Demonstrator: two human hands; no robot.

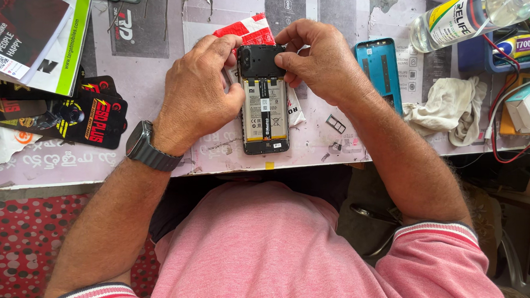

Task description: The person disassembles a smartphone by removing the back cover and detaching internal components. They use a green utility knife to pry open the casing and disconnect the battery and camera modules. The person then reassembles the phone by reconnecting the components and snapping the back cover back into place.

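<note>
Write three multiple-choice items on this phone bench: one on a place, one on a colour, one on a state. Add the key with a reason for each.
1. Where does the blue back cover lie?
A. beside the right hand, on the mat
B. under the watch
C. on the person's lap

2. What colour is the cloth near the cover?
A. green
B. off-white
C. black

3. In what state is the phone?
A. closed, screen lit
B. opened, battery exposed
C. broken in two pieces

Key: 1 A, the cover rests just outward of the right hand. 2 B, the crumpled cloth is pale off-white. 3 B, the battery shows while the left hand and right hand press the black top plate.
</note>
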